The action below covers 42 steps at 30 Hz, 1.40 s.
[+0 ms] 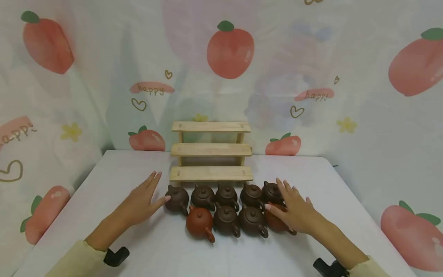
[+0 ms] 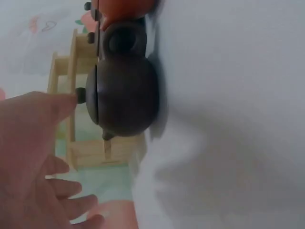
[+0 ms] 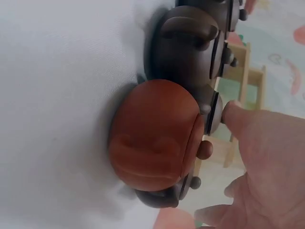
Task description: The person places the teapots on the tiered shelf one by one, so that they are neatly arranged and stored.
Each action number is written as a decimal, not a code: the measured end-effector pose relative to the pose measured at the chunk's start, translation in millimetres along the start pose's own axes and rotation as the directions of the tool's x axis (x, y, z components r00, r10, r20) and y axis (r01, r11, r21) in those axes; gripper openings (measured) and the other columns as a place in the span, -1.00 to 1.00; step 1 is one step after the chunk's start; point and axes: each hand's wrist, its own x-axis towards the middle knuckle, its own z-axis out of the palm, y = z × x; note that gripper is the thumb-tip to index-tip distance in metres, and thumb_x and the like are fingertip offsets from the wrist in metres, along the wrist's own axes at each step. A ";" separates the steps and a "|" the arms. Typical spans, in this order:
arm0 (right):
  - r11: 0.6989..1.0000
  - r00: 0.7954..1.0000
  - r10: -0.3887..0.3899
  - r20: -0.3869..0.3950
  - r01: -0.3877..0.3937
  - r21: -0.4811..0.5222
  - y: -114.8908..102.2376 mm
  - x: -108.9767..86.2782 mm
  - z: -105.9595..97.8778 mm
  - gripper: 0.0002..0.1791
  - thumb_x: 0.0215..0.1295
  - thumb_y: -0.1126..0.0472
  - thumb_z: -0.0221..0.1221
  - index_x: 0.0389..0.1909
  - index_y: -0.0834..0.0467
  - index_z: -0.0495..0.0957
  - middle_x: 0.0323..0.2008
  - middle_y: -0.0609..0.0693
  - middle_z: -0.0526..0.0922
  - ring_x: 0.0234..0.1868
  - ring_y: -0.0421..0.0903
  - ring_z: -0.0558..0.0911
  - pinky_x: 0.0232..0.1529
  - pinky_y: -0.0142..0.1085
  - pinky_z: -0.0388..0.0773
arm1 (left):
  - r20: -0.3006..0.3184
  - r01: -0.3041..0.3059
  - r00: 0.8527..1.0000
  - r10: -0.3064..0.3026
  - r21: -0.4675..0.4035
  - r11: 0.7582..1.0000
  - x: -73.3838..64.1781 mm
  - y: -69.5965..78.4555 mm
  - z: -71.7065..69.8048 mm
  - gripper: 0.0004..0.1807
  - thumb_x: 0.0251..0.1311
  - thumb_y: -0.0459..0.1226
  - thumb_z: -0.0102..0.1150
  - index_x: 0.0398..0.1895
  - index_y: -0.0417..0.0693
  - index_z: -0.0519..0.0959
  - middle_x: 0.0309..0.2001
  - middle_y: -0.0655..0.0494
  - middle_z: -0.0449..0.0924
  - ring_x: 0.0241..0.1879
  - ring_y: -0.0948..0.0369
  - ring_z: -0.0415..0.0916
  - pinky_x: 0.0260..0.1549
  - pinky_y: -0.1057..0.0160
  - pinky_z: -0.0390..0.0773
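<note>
Several small teapots stand together in two rows in the head view. The back row is dark brown, with a dark teapot (image 1: 177, 200) at its left end. In front, a reddish-brown teapot (image 1: 199, 223) and another reddish-brown teapot (image 3: 152, 133) flank two dark ones. My left hand (image 1: 142, 200) is spread beside the leftmost dark teapot, its thumb near the lid knob; whether they touch I cannot tell. My right hand (image 1: 294, 207) hovers with extended fingers over the right end, partly covering the right reddish-brown teapot and a dark teapot (image 1: 271, 191) behind it. Neither hand grips anything.
A three-tier light wooden shelf (image 1: 212, 149) stands behind the teapots on the white-covered table (image 1: 138, 250). Peach-printed cloth (image 1: 230, 96) hangs around the back and sides. Black wrist mounts (image 1: 116, 257) show at both forearms.
</note>
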 end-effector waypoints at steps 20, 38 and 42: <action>0.974 0.996 0.094 0.006 -0.093 0.206 30.9 -29.4 1.2 0.00 0.48 -0.36 0.17 0.50 0.38 0.20 0.24 0.38 0.57 0.20 0.33 0.63 0.08 0.22 0.61 | 0.124 0.159 0.984 -0.126 -0.311 0.937 73.9 -19.6 9.5 -0.21 0.54 -0.03 0.16 0.60 -0.34 0.19 0.48 -0.45 0.32 0.46 -0.34 0.32 0.33 -0.31 0.41; 0.943 0.981 0.163 0.109 -0.188 0.274 27.5 -43.1 19.7 -0.47 0.39 -0.23 0.33 -0.07 0.15 0.47 -0.39 -0.06 0.58 -0.34 -0.14 0.52 -0.28 -0.22 0.47 | 0.145 0.174 0.981 -0.131 -0.345 0.922 84.4 -25.9 23.4 -0.16 0.43 -0.01 0.31 0.60 -0.24 0.25 0.47 -0.42 0.35 0.42 -0.33 0.40 0.30 -0.30 0.45; 0.953 0.987 0.132 0.097 -0.153 0.261 27.9 -43.9 22.7 -0.53 0.38 -0.18 0.36 -0.16 0.13 0.46 -0.45 -0.06 0.47 -0.39 -0.13 0.44 -0.36 -0.28 0.38 | 0.142 0.171 0.981 -0.129 -0.342 0.924 83.2 -25.1 23.1 -0.17 0.44 -0.01 0.31 0.60 -0.24 0.26 0.48 -0.39 0.35 0.42 -0.32 0.40 0.30 -0.29 0.46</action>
